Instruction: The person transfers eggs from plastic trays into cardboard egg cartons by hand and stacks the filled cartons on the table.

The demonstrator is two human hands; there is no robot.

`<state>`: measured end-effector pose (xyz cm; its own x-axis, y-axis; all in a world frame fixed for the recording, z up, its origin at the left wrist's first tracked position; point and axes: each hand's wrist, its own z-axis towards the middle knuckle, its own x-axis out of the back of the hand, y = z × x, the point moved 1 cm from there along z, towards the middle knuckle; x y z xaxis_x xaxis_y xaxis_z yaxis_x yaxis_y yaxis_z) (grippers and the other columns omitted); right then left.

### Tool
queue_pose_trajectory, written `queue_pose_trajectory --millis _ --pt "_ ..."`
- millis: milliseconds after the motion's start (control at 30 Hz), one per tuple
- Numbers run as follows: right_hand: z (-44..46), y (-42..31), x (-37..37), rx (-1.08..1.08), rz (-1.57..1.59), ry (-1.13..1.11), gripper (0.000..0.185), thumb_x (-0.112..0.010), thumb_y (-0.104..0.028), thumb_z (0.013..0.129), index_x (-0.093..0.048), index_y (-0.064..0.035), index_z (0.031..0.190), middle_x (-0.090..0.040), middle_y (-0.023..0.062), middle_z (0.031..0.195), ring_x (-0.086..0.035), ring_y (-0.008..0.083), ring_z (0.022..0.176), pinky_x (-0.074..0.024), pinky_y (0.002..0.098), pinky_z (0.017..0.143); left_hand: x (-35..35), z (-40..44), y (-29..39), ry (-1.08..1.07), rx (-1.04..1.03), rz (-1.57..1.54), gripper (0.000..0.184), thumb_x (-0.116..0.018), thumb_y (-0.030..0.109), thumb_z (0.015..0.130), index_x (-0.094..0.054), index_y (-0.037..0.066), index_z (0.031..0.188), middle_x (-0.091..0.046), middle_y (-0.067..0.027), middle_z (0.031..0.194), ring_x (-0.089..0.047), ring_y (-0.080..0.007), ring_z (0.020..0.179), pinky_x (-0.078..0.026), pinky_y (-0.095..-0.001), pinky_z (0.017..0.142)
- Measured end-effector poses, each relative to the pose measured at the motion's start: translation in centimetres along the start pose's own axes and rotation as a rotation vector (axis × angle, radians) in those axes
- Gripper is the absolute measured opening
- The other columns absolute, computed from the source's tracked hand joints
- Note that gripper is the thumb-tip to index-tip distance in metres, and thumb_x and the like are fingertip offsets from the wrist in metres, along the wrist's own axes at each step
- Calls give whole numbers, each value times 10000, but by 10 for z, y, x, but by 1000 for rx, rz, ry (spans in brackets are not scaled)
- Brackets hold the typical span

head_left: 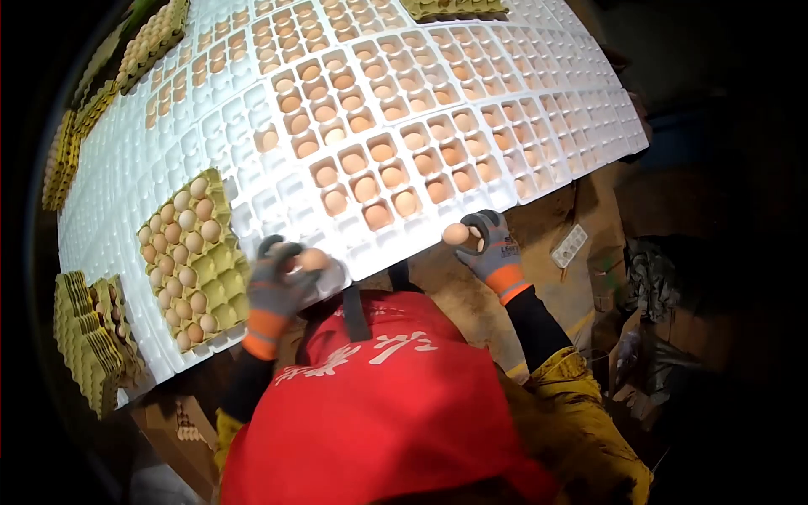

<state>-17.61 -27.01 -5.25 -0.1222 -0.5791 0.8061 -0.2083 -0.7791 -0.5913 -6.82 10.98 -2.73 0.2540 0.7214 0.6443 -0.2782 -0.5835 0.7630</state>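
Observation:
My left hand (282, 282), in a grey glove with an orange cuff, is closed around eggs; one brown egg (314, 259) shows at its fingertips, over the table's front edge. My right hand (488, 244), gloved alike, holds a brown egg (455, 234) and part of another below the front edge. Beside my left hand lies a yellow-green egg tray (227, 282), its left part full of eggs and several cups on its right side bare. Beyond my hands, white foam trays (396, 246) hold brown eggs in their pockets.
Stacked yellow-green trays (84, 345) stand at the table's left front corner, with more egg trays (156, 42) along the far left edge. Another green tray (454, 8) lies at the back. A small white tray (570, 246) and cardboard (602, 198) are beyond the table's right front side.

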Motion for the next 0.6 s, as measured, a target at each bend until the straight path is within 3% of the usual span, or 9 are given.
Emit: queue_pose_trajectory --millis 67,100,200,333,367,433,500,567,600 --pt "14 -2 14 -25 -103 -12 512 -844 -261 712 -624 -146 1160 -532 118 1240 -603 309 1113 -537 420 890 -52 23 59 -98 31 14 428 -866 156 696 -698 55 1077 -613 -168 1175 -639 -341 1073 -538 -388 875" --pt "20 -3 17 -36 -157 -22 513 -834 -263 717 -620 -148 1169 -535 118 1232 -603 304 1115 -537 421 888 -79 31 74 -39 -30 71 425 -868 191 690 -704 67 1061 -608 -176 1200 -640 -365 1065 -546 -403 866" --pt "39 10 4 -12 -266 -84 523 -818 -260 719 -607 -153 1185 -542 117 1248 -599 297 1139 -533 422 893 -136 57 99 -102 -108 272 418 -819 231 746 -668 120 1119 -574 -184 1272 -653 -380 982 -561 -438 774" --pt "38 36 0 90 202 81 460 -781 -179 816 -639 -150 1253 -542 135 1317 -585 331 1168 -518 423 924 -164 55 103 -290 -67 436 302 -712 241 831 -640 165 1114 -549 -165 1259 -643 -387 926 -556 -459 716" --pt "43 45 3 166 202 82 427 -724 -112 889 -635 -139 1305 -528 123 1393 -602 277 1156 -547 381 861 -164 49 100 -272 -77 431 302 -708 248 837 -639 165 1119 -548 -166 1253 -643 -385 929 -555 -460 717" --pt "44 51 15 -184 697 -145 416 -697 -88 913 -623 -114 1322 -504 103 1446 -603 217 1129 -557 334 796 -158 40 95 -328 -38 476 361 -682 258 869 -630 182 1218 -555 -184 1263 -643 -388 981 -550 -471 769" --pt "50 79 13 -255 935 -113 402 -673 -61 922 -615 -82 1319 -524 93 1431 -596 186 1113 -551 312 785 -153 31 81 -268 -25 309 402 -674 235 878 -619 184 1273 -562 -196 1274 -641 -400 1011 -542 -472 815" --pt "60 99 13 -163 938 -22 388 -648 -35 931 -606 -50 1316 -545 82 1415 -590 155 1097 -545 290 774 -143 20 73 -193 26 149 510 -675 127 868 -584 157 1370 -577 -197 1287 -611 -396 1104 -527 -465 890" --pt "66 97 12 -16 758 59 393 -640 -33 929 -604 -61 1320 -555 93 1396 -584 191 1129 -527 318 842 -139 14 72 -123 51 82 518 -674 98 860 -584 139 1369 -578 -191 1284 -596 -391 1121 -522 -459 906"
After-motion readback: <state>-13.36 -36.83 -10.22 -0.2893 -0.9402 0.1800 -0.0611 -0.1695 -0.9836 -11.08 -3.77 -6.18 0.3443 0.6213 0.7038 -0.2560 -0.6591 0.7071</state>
